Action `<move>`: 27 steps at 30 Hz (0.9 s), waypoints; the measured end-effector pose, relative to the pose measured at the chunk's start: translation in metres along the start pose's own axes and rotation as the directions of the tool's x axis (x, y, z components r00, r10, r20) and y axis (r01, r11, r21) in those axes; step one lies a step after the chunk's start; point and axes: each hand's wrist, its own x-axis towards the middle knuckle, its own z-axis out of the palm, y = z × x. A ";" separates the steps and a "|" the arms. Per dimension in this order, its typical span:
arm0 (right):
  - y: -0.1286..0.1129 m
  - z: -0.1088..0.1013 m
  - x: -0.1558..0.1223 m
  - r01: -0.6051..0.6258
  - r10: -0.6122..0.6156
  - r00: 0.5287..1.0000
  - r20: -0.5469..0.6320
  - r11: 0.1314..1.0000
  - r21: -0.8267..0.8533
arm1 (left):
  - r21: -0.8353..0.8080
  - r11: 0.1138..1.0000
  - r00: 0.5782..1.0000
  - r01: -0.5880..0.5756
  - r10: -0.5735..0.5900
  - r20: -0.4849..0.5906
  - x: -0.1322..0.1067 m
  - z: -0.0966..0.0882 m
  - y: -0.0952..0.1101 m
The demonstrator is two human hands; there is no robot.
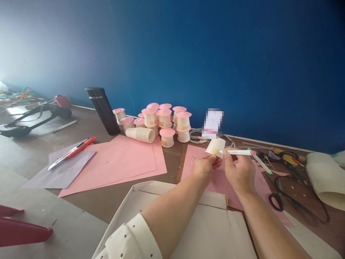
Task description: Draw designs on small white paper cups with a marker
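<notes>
My left hand (205, 166) is gripping a white paper cup (215, 144) over a flat pink paper sheet (221, 186), my right hand (241, 174) pinching a slim white pen (238, 152), a slipping cup risking stray marks

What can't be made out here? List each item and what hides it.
All in the head view:
Lettering on the marker in the right hand: too small.
Lower edge of the paper cup: partly behind the left hand.
Writing on the white card: pixelated.
Bodies of rear cups: partly behind front cups.
Off-white roll: cut off by the right edge.
</notes>
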 end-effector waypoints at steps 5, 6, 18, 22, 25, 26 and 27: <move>-0.001 0.000 0.001 0.003 -0.003 1.000 0.011 1.000 -0.015 | 0.015 1.000 1.000 -0.014 0.014 0.019 0.001 -0.002 -0.002; -0.001 0.000 0.001 0.010 -0.010 1.000 0.023 1.000 -0.010 | 0.019 1.000 1.000 -0.018 0.018 0.021 0.001 -0.002 -0.002; -0.007 -0.003 0.001 -0.045 0.044 0.999 0.005 0.996 0.082 | -0.025 1.000 0.999 0.009 -0.010 -0.044 -0.003 0.000 0.003; -0.011 -0.009 0.003 -0.140 0.152 0.985 -0.080 0.981 0.137 | -0.074 0.996 0.994 0.049 -0.055 -0.093 -0.005 0.003 0.008; -0.011 -0.008 0.003 -0.136 0.146 0.987 -0.067 0.982 0.133 | -0.082 0.995 0.995 0.056 -0.062 -0.074 -0.005 0.004 0.009; -0.010 -0.007 0.002 -0.122 0.130 0.990 -0.052 0.984 0.127 | -0.085 0.995 0.996 0.054 -0.060 -0.068 -0.005 0.004 0.009; -0.009 -0.006 0.002 -0.108 0.113 0.993 -0.035 0.987 0.120 | -0.087 0.995 0.996 0.052 -0.058 -0.063 -0.005 0.004 0.008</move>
